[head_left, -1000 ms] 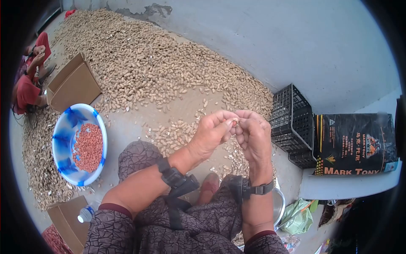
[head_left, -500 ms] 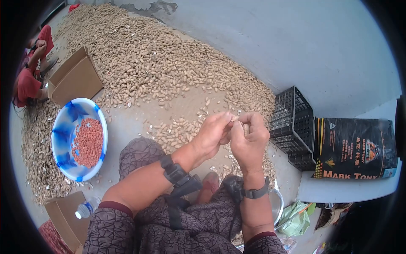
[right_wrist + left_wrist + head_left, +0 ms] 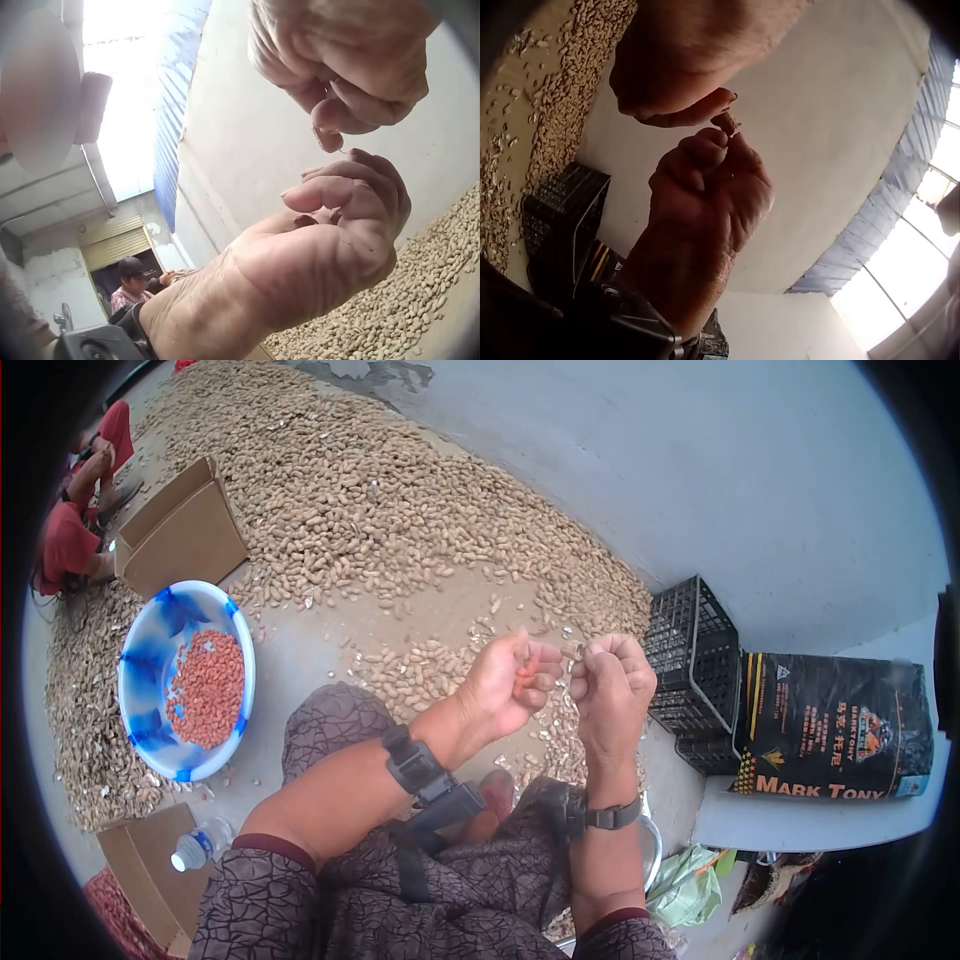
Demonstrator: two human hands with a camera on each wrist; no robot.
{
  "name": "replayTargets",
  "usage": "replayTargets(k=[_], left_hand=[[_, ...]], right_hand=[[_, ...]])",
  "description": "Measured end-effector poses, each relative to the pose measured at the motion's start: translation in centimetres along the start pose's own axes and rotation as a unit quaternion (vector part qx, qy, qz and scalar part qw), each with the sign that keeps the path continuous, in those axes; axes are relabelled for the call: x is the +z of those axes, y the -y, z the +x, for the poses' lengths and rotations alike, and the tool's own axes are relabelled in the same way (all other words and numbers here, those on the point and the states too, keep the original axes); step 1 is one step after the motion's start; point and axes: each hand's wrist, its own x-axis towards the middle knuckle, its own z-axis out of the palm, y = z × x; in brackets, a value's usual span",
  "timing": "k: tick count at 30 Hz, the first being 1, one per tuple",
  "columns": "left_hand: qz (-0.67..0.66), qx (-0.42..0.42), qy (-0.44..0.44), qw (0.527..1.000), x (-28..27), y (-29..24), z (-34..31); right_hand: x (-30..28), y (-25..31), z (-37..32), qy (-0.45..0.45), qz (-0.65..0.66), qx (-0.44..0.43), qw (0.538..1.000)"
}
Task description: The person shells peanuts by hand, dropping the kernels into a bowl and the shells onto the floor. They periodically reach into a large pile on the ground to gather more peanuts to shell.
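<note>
My left hand (image 3: 510, 682) is turned palm up, its fingers curled over a few red peanut kernels (image 3: 524, 676). In the right wrist view, dark kernels (image 3: 304, 220) show between that hand's fingers and palm. Just to the right, my right hand (image 3: 612, 695) pinches a tan peanut pod (image 3: 726, 122) between thumb and fingertips. From the right wrist, the pod (image 3: 326, 139) pokes out above the left fingertips. A small gap separates the two hands in the head view. Below them, loose unshelled peanuts (image 3: 415, 675) lie scattered on the floor.
A blue-and-white basin (image 3: 133, 700) with shelled red kernels stands to the left. Behind it are a cardboard box (image 3: 185, 530) and a seated person (image 3: 75, 545). A large peanut heap (image 3: 350, 500) lines the wall. Black crates (image 3: 690, 650) and a black sack (image 3: 835, 725) stand right.
The hands, together around a peanut earlier, have come slightly apart. My left hand has turned palm up, showing kernels in it; my right hand has shifted a little to the right.
</note>
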Motion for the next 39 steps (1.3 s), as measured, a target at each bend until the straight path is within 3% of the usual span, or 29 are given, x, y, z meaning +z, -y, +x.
replayTargets(k=[6,8,11,14,17,19,22,26,28,35,37,39], left_hand=[[0.05,-0.005,0.046,0.998,0.0,-0.2,-0.2],[0.078,0.053,0.043,0.995,0.3,-0.3,-0.6],[0.107,0.074,0.07,0.989,0.3,-0.5,-0.7],[0.121,0.087,0.087,0.985,0.8,-0.5,-1.0],[0.116,0.081,0.105,0.984,1.0,-0.7,-1.5],[0.142,0.086,0.115,0.979,0.9,-0.7,-1.3],[0.168,0.097,0.127,0.973,0.9,-0.5,-1.3],[0.159,0.099,0.165,0.968,0.6,-0.4,-1.0],[0.161,0.104,0.169,0.967,0.6,-0.3,-1.1],[0.166,0.119,0.169,0.964,0.7,-0.4,-1.1],[0.169,0.12,0.176,0.962,0.6,-0.6,-0.9],[0.171,0.121,0.184,0.96,0.6,-0.7,-1.0]], right_hand=[[-0.5,0.0,0.3,0.034,-0.027,-0.011,0.999],[0.1,0.5,-0.1,0.03,-0.049,-0.017,0.998],[0.0,0.4,-0.2,0.035,-0.076,-0.032,0.996],[-0.1,0.4,-0.3,0.033,-0.076,-0.059,0.995],[-0.3,0.5,-0.3,0.012,-0.136,-0.092,0.986],[-0.3,0.5,-0.5,-0.016,-0.208,-0.17,0.963],[-0.3,0.7,-0.7,-0.021,-0.222,-0.188,0.957],[-0.5,0.9,-0.9,-0.01,-0.194,-0.142,0.971],[-0.8,1.2,-0.9,0.026,-0.154,-0.079,0.985],[-0.3,1.8,-1.1,0.047,-0.101,-0.131,0.985],[-1.0,1.3,-0.7,0.094,-0.217,-0.172,0.956],[-1.0,1.3,-0.8,0.094,-0.228,-0.181,0.952]])
